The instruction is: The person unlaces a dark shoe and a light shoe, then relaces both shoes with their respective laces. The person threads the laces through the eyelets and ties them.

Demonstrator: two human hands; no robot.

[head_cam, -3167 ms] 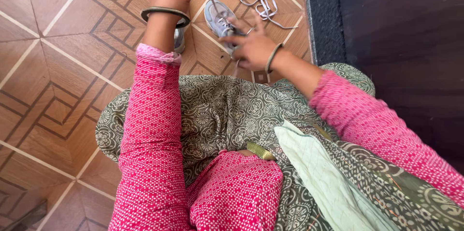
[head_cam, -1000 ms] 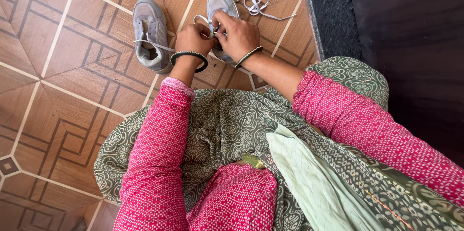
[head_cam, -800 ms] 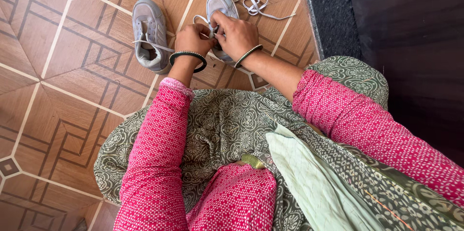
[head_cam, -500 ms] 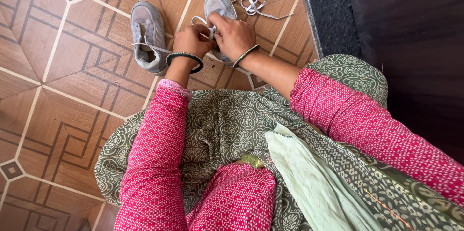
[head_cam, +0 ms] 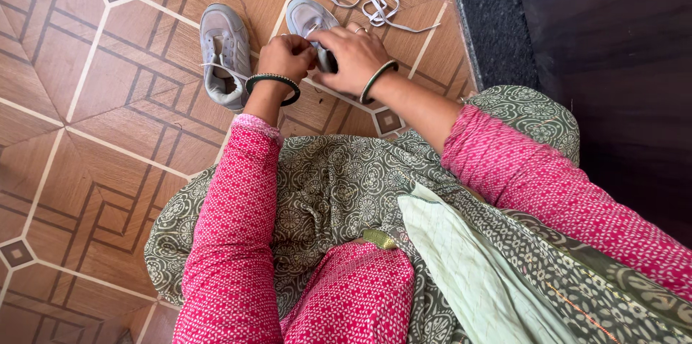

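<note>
Both hands are working the white lace at the tongue of the pale grey sneaker (head_cam: 308,18) on the patterned brown tiled floor (head_cam: 108,135); the left hand (head_cam: 287,56) is pinching the lace, the right hand (head_cam: 355,57) gripping the shoe; its mate, a second grey sneaker (head_cam: 222,52), is lying just beside; a loose white lace (head_cam: 375,5) is lying near the dark mat (head_cam: 479,20).

Only one cam, on my head, so no 2nd view to overlap with. It looks steeply down and a bit fwd over my lap; my pink sleeves run up from the bottom edge toward my left hand (head_cam: 287,56) and right hand (head_cam: 355,56), high in the frame. They're close, about arm's reach. The patterned tile floor (head_cam: 94,121) fills the left side and top, with two grey shoes (head_cam: 225,48) at the far end of the view. A dark mat (head_cam: 479,20) and a darker strip, prob. shadow, run down the right. My clothing blocks the lower middle.
</note>
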